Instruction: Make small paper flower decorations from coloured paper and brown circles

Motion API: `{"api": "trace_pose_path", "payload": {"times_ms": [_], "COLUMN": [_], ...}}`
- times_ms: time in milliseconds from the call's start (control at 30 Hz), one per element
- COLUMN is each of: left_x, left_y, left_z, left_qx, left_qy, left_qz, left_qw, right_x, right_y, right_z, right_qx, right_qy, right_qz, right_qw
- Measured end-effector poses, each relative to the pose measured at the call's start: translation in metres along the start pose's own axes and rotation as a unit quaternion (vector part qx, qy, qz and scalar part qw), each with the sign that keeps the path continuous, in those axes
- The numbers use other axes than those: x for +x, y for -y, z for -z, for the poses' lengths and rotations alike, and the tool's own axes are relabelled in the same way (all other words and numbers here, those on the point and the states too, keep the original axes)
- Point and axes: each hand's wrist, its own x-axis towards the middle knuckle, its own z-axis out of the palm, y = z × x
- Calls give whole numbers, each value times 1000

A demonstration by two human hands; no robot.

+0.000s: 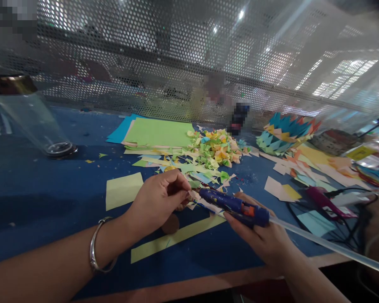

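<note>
My right hand (268, 237) is wrapped around a blue hot glue gun (227, 203), its nozzle pointing left. A long translucent glue stick (328, 243) runs out of its back end. Right at the nozzle, my left hand (156, 195) pinches a small pale pink piece of paper (194, 195); whether the tip touches it I cannot tell. Below my hands lies a yellow paper strip (180, 235), with a brown round disc (171, 225) just above it. A pale yellow paper square (124, 192) is left of my left hand.
Behind my hands are a heap of small folded papers (219, 147) and a green sheet stack (164, 132). A clear jug (47, 122) stands at left, a folded-paper bowl (281, 134) at back right. Cables surround a magenta device (325, 202). A perforated screen (177, 63) borders the table.
</note>
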Motion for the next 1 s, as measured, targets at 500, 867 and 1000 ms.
{"api": "trace_pose_path", "payload": {"times_ms": [500, 867, 1000], "left_x": [2, 0, 0], "left_y": [0, -4, -8], "left_z": [1, 1, 1], "left_qx": [38, 59, 74], "left_qy": [-4, -24, -37], "left_qz": [-6, -37, -57], "left_qw": [999, 997, 995], "right_x": [0, -2, -2], "right_y": [-3, -6, -6], "right_z": [0, -1, -1], "right_qx": [-25, -20, -16], "right_qy": [-17, -19, -23], "right_qz": [25, 28, 18], "right_qw": [999, 999, 999]}}
